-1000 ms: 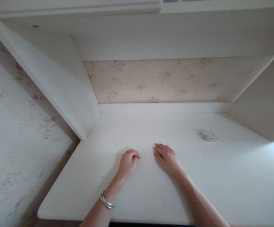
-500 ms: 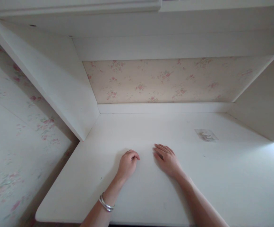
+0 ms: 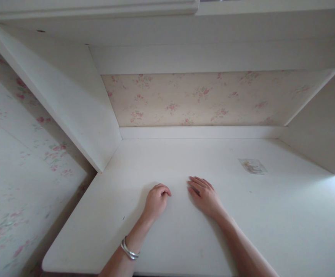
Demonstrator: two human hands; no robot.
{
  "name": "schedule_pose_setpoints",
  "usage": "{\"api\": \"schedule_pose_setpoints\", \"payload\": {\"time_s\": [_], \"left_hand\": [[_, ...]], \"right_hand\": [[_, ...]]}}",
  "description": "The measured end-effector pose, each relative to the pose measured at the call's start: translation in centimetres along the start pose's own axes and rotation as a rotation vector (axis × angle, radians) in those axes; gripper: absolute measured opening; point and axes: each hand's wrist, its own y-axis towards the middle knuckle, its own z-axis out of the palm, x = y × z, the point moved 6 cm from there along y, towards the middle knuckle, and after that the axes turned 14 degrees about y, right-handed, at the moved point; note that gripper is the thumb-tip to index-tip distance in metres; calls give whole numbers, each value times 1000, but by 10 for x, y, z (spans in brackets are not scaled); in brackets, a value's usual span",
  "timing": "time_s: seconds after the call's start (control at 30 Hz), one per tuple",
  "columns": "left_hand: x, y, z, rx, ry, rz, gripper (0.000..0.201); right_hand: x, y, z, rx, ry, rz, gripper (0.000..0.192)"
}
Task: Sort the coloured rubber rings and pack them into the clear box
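Observation:
On the white desk (image 3: pixel 173 161) rests my left hand (image 3: pixel 156 200), its fingers curled in a loose fist and nothing showing in them. A silver bangle (image 3: pixel 129 250) circles that wrist. To its right, apart from it, my right hand (image 3: pixel 204 195) lies palm down with fingers stretched out on the desktop, holding nothing. Farther back and right of my right hand lies a small clear plastic bag (image 3: pixel 252 166) with small pale pieces inside, too small to name. Neither hand touches the bag.
White side panels stand at the left (image 3: pixel 69 96) and right (image 3: pixel 320 123). A white shelf (image 3: pixel 167 30) overhangs the back of the desk. Floral wallpaper (image 3: pixel 190 100) covers the wall behind. The desk's rounded front-left corner (image 3: pixel 47 261) is in view.

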Motion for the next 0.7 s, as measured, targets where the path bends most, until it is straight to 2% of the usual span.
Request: {"api": "schedule_pose_setpoints", "payload": {"time_s": [0.7], "left_hand": [[1, 0, 1, -6, 12, 2, 27]], "right_hand": [[-1, 0, 2, -11, -16, -17, 32]]}}
